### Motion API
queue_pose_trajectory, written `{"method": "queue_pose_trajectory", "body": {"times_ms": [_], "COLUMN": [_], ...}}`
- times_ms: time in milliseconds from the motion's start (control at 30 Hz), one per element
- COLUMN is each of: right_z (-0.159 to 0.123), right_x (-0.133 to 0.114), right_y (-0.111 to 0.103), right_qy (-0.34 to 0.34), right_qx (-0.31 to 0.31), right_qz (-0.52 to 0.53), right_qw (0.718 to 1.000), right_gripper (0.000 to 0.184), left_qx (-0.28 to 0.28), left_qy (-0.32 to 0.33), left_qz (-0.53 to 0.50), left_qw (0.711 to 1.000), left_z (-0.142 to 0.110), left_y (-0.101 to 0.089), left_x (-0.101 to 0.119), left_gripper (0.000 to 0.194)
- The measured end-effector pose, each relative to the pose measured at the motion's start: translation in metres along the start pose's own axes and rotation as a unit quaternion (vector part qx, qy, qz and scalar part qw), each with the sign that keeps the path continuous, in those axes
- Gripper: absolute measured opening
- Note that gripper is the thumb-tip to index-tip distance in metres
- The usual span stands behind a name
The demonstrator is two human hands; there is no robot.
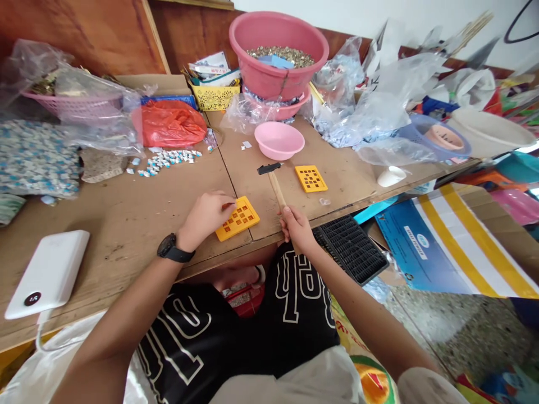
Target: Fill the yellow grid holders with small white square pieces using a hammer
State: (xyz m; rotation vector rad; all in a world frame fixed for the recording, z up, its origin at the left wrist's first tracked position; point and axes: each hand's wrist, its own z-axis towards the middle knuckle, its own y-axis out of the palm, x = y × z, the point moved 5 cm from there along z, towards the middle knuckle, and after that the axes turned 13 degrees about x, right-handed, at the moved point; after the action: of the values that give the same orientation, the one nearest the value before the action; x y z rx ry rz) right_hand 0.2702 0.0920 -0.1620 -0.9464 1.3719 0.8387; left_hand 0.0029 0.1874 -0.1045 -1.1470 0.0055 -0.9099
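My right hand is wrapped around the wooden handle of a hammer, whose dark head lies over the tabletop, pointing away from me. Over the left part of a yellow plate with square holes, my left hand has its fingers pinched together. Whatever is between those fingertips, if anything, is too small to name. Small brownish pieces show in the plate's squares. A second yellow plate with square holes lies to the right of the hammer head.
A pink bowl stands behind the hammer, before a large pink tub of small metal pieces. Small blue-and-white pieces are scattered at left. A white power bank lies near the front edge. A black plastic crate sits below the table's right edge.
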Motion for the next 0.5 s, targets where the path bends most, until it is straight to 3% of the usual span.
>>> {"method": "queue_pose_trajectory", "body": {"times_ms": [267,500], "right_z": [0.002,-0.019], "right_x": [-0.003,-0.004], "right_y": [0.001,-0.020], "right_qy": [-0.004,0.013], "right_qx": [-0.018,-0.032], "right_qz": [-0.008,-0.072], "right_qw": [1.000,0.997], "right_gripper": [0.068,0.064], "left_qx": [-0.003,-0.003], "left_qy": [-0.008,-0.076], "left_qz": [0.041,-0.041], "left_qw": [0.999,0.996], "left_z": [0.002,-0.001], "left_y": [0.002,0.005], "left_x": [0.003,-0.008], "left_gripper": [0.035,0.030]}}
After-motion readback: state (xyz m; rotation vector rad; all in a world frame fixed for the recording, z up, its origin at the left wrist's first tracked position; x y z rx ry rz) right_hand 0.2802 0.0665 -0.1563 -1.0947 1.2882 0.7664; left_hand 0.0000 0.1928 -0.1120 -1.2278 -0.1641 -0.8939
